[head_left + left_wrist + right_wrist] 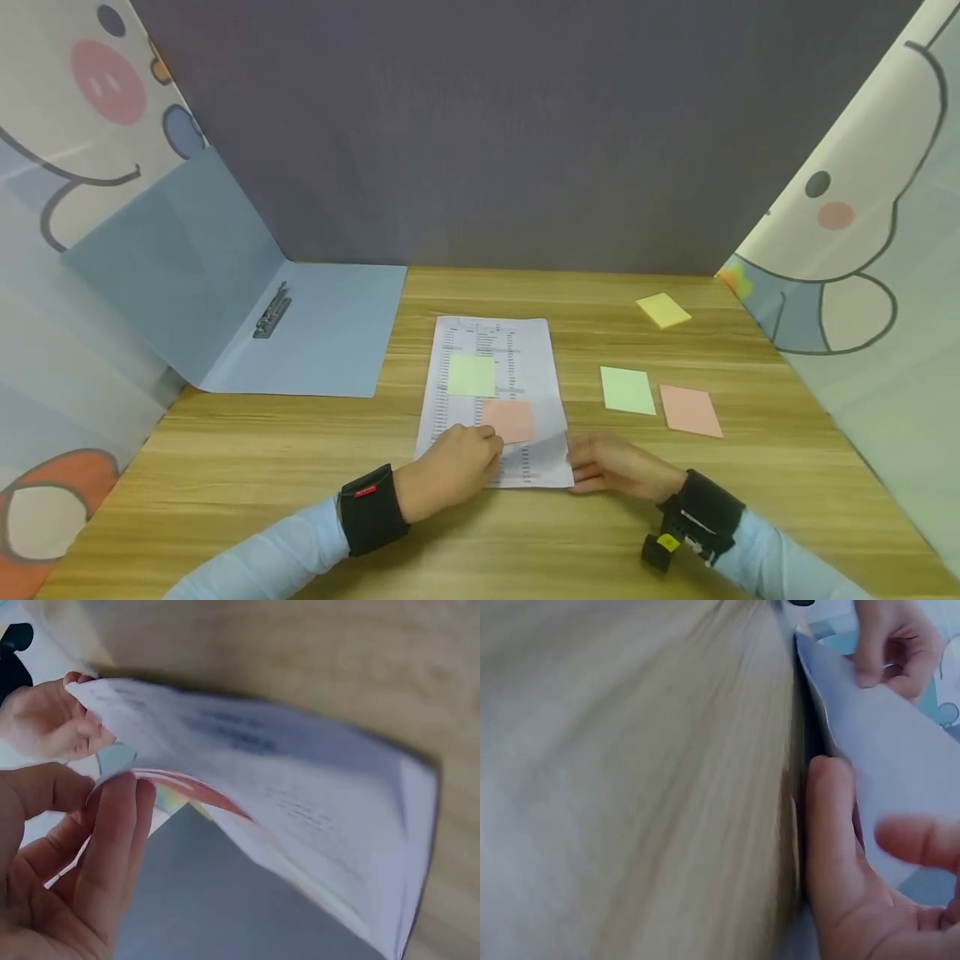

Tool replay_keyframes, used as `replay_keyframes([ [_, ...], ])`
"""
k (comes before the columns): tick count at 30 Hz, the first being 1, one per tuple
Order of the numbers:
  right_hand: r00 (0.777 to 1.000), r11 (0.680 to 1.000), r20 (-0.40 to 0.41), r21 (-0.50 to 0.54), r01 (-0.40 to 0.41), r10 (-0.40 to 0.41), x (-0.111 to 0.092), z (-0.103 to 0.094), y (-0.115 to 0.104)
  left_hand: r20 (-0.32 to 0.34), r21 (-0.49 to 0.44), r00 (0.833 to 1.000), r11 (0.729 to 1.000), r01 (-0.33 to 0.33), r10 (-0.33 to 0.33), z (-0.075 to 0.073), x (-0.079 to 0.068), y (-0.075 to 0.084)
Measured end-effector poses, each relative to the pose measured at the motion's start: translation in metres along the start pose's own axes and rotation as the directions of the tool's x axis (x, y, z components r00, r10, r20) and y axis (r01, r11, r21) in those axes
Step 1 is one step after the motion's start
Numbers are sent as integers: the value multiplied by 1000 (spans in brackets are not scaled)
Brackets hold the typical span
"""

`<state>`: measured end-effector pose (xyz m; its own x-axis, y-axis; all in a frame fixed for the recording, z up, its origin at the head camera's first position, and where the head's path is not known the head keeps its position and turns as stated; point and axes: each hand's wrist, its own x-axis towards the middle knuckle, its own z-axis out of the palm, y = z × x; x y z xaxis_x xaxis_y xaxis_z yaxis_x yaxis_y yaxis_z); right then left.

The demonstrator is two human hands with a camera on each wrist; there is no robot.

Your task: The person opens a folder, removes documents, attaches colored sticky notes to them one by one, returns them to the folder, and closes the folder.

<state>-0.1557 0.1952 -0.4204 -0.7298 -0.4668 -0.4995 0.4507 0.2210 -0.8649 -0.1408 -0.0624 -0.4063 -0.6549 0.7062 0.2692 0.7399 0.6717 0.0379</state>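
A stack of printed sheets lies on the wooden table, bearing a green sticky note and a pink sticky note. With thumb and fingers my left hand pinches the paper at its near side, just below the pink note. In the left wrist view the sheets bow up from that pinch. My right hand is at the lower right edge of the stack. The right wrist view shows its straight index finger along the paper edge, the thumb standing apart.
A blue folder stands open at the back left, its metal clip showing. On the right lie a yellow note pad, a green note pad and a pink note pad. A dark panel rises behind the table.
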Motion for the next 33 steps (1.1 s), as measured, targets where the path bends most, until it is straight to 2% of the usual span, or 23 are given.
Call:
replay_keyframes([
  [3, 998, 991, -55, -129, 15, -22, 2, 1, -1, -84, -7, 996, 1000, 23, -24, -7, 0, -3],
  [6, 993, 971, -89, -233, 49, -71, 4, 2, -1, -141, -50, 988, 997, 63, -70, -20, 1, -10],
  [9, 990, 958, -100, -279, 72, -103, 6, 4, 0, -146, -159, 972, 974, 160, -183, -43, 1, -24],
  [11, 988, 953, -104, -292, 77, -112, 7, 6, 1, -157, -211, 948, 947, 242, -277, -62, -2, -40],
  [14, 988, 955, -111, -286, 76, -112, 9, 7, 3, -154, -281, 899, 890, 358, -411, -92, -9, -73],
  [17, 986, 958, -119, -275, 76, -113, 9, 6, 4, -101, -378, 846, 807, 454, -523, -116, -17, -109],
  [20, 986, 961, -120, -267, 79, -115, 8, 5, 5, -28, -470, 790, 705, 531, -613, -132, -27, -144],
  [21, 986, 961, -118, -263, 81, -115, 8, 4, 5, -23, -488, 770, 680, 548, -637, -136, -30, -154],
  [24, 987, 962, -114, -261, 83, -116, 7, 4, 5, -19, -538, 698, 595, 597, -716, -142, -39, -184],
  [27, 987, 962, -113, -262, 81, -114, 6, 3, 4, -30, -561, 630, 535, 632, -776, -140, -48, -212],
  [29, 987, 961, -110, -266, 81, -113, 7, 2, 4, -23, -562, 602, 508, 652, -798, -132, -55, -234],
  [30, 988, 961, -112, -266, 77, -110, 6, 2, 3, -13, -563, 594, 497, 661, -804, -125, -59, -249],
  [33, 988, 962, -122, -265, 63, -99, 7, 2, 3, 5, -567, 530, 434, 701, -848, -85, -74, -314],
])
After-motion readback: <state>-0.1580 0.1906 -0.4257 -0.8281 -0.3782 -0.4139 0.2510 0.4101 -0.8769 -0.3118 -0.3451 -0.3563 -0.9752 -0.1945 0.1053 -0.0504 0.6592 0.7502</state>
